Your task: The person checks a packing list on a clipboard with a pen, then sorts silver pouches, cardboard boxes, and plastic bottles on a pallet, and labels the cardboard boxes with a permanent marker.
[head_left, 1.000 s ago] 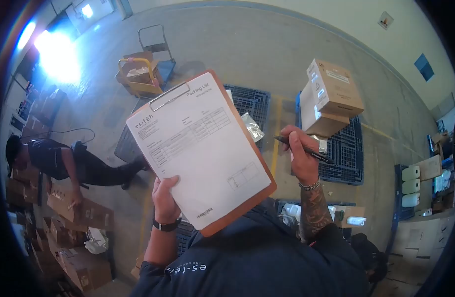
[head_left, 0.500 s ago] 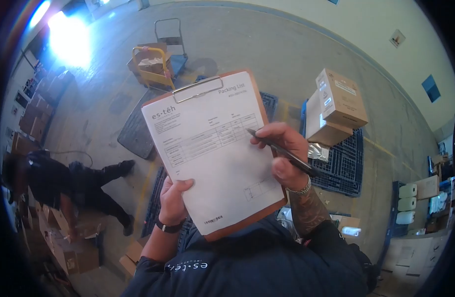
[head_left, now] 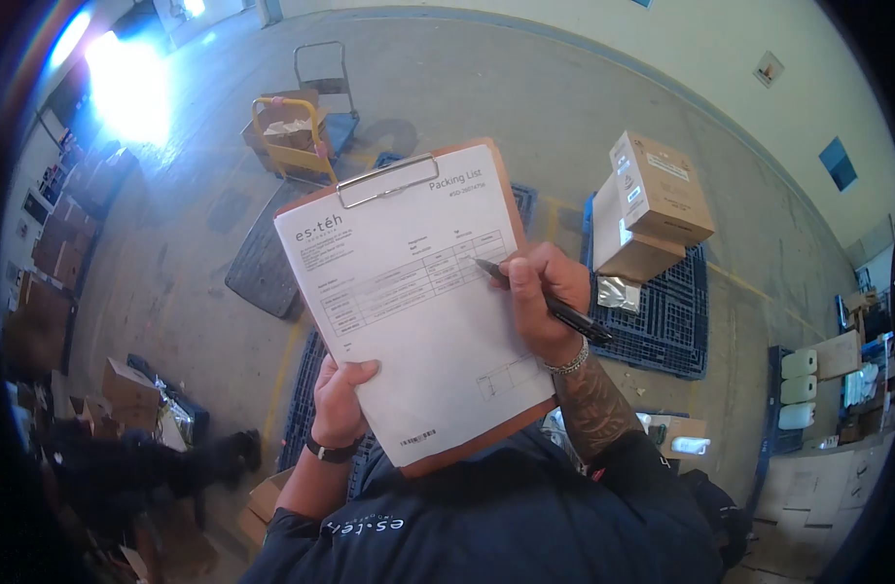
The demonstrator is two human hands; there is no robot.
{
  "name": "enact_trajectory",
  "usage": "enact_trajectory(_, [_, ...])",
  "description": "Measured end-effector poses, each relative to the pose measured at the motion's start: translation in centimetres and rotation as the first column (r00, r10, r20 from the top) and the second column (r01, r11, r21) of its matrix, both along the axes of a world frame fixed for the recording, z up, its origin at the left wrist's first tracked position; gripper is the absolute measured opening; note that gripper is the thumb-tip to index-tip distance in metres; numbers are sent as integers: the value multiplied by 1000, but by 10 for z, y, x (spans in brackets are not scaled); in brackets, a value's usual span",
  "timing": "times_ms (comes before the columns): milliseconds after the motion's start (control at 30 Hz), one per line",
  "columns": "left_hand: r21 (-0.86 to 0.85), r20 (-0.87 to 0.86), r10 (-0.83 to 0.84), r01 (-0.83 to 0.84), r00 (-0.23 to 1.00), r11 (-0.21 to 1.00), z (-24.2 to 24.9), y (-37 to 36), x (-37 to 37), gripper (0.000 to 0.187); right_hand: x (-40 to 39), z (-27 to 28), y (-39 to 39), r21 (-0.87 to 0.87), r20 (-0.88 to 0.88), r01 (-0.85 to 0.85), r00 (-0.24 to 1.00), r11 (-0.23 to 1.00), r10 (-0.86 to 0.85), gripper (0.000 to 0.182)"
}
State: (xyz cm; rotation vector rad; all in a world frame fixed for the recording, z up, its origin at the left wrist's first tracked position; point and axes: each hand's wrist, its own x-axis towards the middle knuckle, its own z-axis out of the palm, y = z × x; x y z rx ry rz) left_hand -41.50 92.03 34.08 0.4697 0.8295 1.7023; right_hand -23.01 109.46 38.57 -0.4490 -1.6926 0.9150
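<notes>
- Head view — clipboard (head_left: 491, 432) held up in front of the person's chest, tilted, metal clip (head_left: 387, 182) at the top end.
- Packing List sheet (head_left: 423, 365) lies under that clip, printed table (head_left: 399, 282) across its upper half; small print too fine to read from where I stand.
- Left hand (head_left: 340, 401): closed on the clipboard's left edge, thumb flat over the sheet, fingers behind and out of sight. Dark wristband (head_left: 333, 450) below.
- Right hand (head_left: 545, 300): closed in a writing pinch around a black pen (head_left: 576, 319), nothing else in it. Chain bracelet (head_left: 570, 362) at the wrist.
- Key relation: pen's long axis slants from its tip at upper left to its butt at lower right. Tip sits over the table's right-hand columns — touching paper or just above, can't tell.
- Right hand is nearer the table; left thumb sits lower, at the sheet's left edge.
- Around: stacked cartons (head_left: 662, 190) on a blue plastic pallet (head_left: 676, 336) to the right; yellow-handled trolley (head_left: 290, 146) beyond the clipboard; a blurred co-worker (head_left: 117, 477) in dark clothes, lower left.
</notes>
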Motion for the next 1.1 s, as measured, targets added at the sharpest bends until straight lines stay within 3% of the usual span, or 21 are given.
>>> enact_trajectory(133, [14, -12, -7, 7, 1000, 1000, -5, -3, -2, 52, 5, -6, 0, 43, 37, 82, 996, 996, -83, 26])
enact_trajectory(200, [29, -10, -19, 20, 1000, 999, -7, -5, -3, 52, 6, -8, 0, 106, 97, 41, 994, 993, -51, 22])
enact_trajectory(333, [35, -4, -18, 18, 1000, 999, -8, -6, -3, 53, 3, -11, -2, 95, 67, 48, 996, 994, -54, 22])
enact_trajectory(400, [22, -16, -6, 7, 1000, 1000, -6, -6, -2, 53, -3, -10, -3, 76, -46, 97, 994, 992, -94, 28])
enact_trajectory(1033, [42, 12, -16, 15, 1000, 999, -10, -9, 1, 56, -2, -8, -4, 127, 31, 111, 993, 986, -116, 26])
enact_trajectory(1100, [40, 11, -21, 21, 1000, 999, -6, -9, 2, 57, -1, -10, -5, 132, 24, 182, 982, 974, -187, 27])
